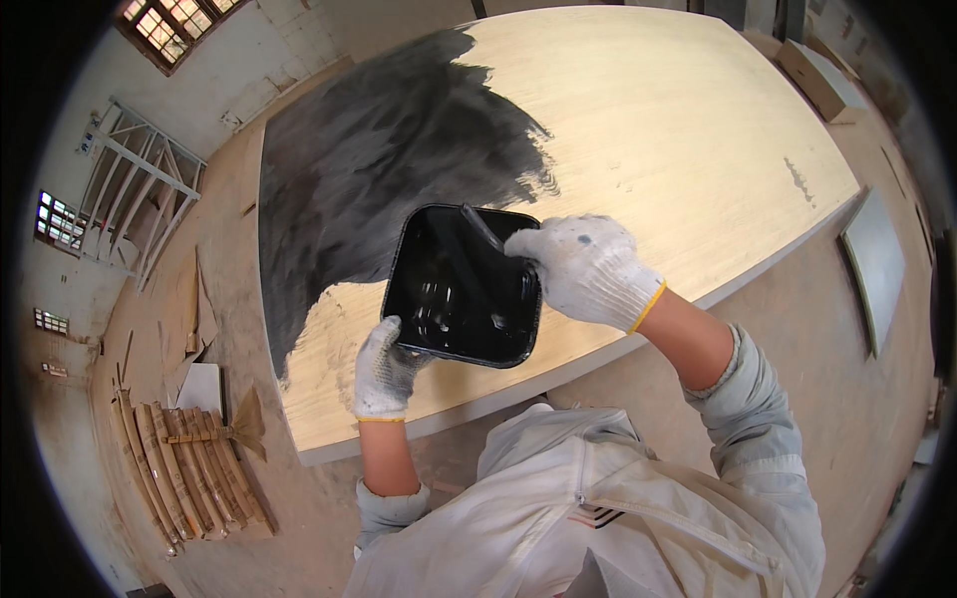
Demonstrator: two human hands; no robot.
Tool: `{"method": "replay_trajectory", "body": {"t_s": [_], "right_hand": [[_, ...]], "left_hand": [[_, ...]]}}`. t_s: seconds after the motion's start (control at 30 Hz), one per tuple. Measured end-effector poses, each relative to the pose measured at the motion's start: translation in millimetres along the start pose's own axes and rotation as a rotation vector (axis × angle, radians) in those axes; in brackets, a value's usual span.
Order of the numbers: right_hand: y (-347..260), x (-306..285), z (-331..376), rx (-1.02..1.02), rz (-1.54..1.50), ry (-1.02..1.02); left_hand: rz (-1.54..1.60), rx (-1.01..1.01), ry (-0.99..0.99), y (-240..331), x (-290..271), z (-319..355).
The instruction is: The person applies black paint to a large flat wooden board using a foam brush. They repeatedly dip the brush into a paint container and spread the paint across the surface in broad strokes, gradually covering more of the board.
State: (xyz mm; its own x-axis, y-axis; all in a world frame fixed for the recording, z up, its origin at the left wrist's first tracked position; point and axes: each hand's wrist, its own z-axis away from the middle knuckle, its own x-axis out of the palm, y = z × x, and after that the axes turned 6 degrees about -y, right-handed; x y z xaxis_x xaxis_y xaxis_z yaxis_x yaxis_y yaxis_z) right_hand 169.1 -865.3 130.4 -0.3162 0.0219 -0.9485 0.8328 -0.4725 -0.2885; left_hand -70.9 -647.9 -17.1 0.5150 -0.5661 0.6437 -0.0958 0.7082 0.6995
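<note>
My left hand (385,371), in a white knit glove with a yellow cuff edge, grips the lower left rim of a black paint tray (461,344). The tray is square with rounded corners, and wet black paint gleams inside it. It is held above a pale wooden panel (658,130). At the tray's upper right corner, my gloved right hand (588,267) is closed around a dark paintbrush (482,227), seen only in part over the tray. Brushed black paint (389,149) covers the panel's left part with a ragged edge.
Wrapped long tubes (194,468) lie in a bundle on the floor at the left. A white metal frame (145,189) leans by the wall. To the right of the panel are a grey board (875,269) and a cardboard box (819,82).
</note>
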Motion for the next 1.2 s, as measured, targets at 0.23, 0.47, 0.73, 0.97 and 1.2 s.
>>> {"method": "replay_trajectory", "body": {"t_s": [0.23, 0.47, 0.73, 0.97, 1.2], "right_hand": [[91, -18, -30, -0.061, 0.154, -0.188], [217, -53, -39, 0.157, 0.305, -0.322], [395, -100, -34, 0.237, 0.302, -0.361], [534, -116, -61, 0.331, 0.358, -0.318], [624, -146, -48, 0.355, 0.47, -0.099]], "left_hand": [[-0.068, 0.016, 0.1, -45, 87, -52], [-0.098, -0.04, 0.006, -109, 212, -141], [-0.041, -0.069, 0.024, -211, 366, -270], [-0.033, -0.047, -0.009, -288, 445, -380], [-0.246, 0.053, 0.114, -326, 529, -424]]}}
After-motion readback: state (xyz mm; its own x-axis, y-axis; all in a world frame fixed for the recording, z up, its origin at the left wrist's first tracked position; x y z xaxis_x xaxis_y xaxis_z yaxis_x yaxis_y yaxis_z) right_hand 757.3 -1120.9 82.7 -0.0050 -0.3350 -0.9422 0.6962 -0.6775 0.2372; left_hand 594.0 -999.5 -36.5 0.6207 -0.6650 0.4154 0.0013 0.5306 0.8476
